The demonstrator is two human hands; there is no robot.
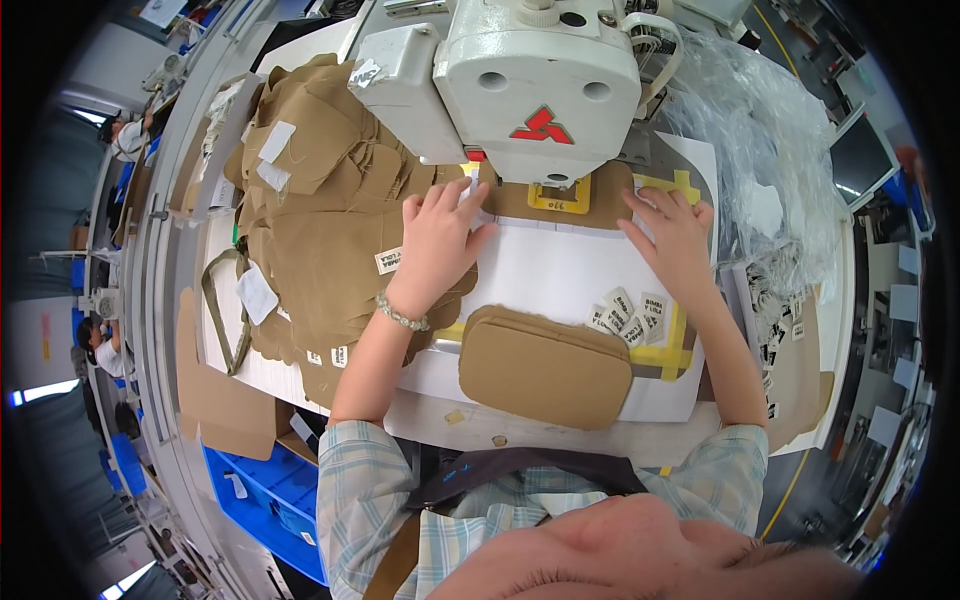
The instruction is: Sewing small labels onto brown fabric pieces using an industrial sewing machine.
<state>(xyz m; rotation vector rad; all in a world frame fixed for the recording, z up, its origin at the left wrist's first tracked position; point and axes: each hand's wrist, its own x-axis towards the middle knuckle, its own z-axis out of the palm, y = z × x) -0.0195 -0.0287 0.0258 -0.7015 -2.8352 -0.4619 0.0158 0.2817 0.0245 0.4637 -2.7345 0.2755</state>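
Fabric (608, 207) has left hand (438, 232) at nine o'clock, right hand (672, 232) at three, both spread palm-down; machine (540, 85) hides its twelve-o'clock edge.

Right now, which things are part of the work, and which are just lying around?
Seem part of the work:
brown piece under the white sewing machine, between the left hand and right hand
stack of brown pieces nearer the body
loose white labels

Seem just lying around:
crumpled clear plastic
olive strap
blue bin
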